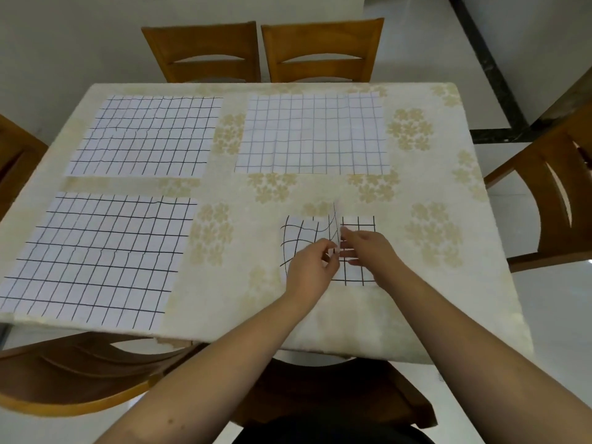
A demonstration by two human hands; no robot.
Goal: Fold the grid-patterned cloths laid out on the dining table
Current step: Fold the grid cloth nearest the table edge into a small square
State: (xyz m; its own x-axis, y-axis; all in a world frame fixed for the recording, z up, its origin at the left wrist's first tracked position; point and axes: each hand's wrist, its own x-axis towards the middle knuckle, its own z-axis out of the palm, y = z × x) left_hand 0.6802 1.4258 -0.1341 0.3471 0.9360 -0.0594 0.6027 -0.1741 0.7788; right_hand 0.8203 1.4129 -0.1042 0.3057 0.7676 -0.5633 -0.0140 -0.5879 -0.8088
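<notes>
Three white cloths with black grid lines lie flat on the dining table (320, 315): one at the far left (144, 136), one at the far right (314, 133) and one at the near left (96, 257). A fourth grid cloth (301, 235), folded small, sits near the front right with its middle raised in a crease. My left hand (312, 267) pinches that raised fold from the left. My right hand (368, 248) pinches the same fold from the right, fingers touching the cloth.
A cream tablecloth with pale floral patches covers the table. Wooden chairs stand around it: two at the far side (205, 52) (320, 49), one at the right (551, 193), one at the left edge (12, 155), and two at the near side (80, 379) (336, 395).
</notes>
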